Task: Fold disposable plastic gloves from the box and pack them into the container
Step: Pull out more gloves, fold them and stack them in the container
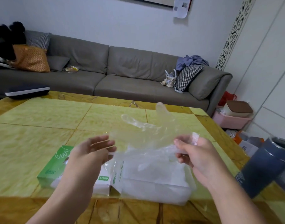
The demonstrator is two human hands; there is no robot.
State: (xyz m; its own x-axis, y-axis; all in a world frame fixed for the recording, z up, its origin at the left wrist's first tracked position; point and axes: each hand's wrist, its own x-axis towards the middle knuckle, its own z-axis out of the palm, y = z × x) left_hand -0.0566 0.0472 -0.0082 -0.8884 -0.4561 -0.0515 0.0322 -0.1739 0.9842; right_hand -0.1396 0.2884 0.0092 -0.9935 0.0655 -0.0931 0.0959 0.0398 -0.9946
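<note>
**A:** Over the glove box (53, 168) on the yellow table (33, 126), we hold one clear plastic glove (145, 135) stretched in the air between both hands. Our left hand (91, 152) has its fingers (104, 143) nearly straight, pinching the glove's cuff edge against the thumb. The fingers (182, 143) of our right hand (196, 156) are curled, with the other side of the cuff bunched inside them.

**B:** And the risk from here?

**A:** As we judge it, the film is thin and limp. Its finger ends stick up and away from the box, so a fold made in the air could go crooked or trap air. The left pinch looks light, and a tug from the right hand could pull the cuff free. The glove would then drop onto the loose pile (156, 178) just right of the box and be hard to tell apart from it.

**B:** Anything else close by?

**A:** The dark cylindrical container (264, 167) stands well right of the box, at the table's edge, tilted in this wide view. A swing of our right forearm could knock it.

**B:** The count?

**A:** We count one glove in hand, one green-and-white box, one container and two hands. The clear pile beside the box is a heap of film whose number we cannot tell. Beyond the box stands one grey sofa (106, 75).
</note>
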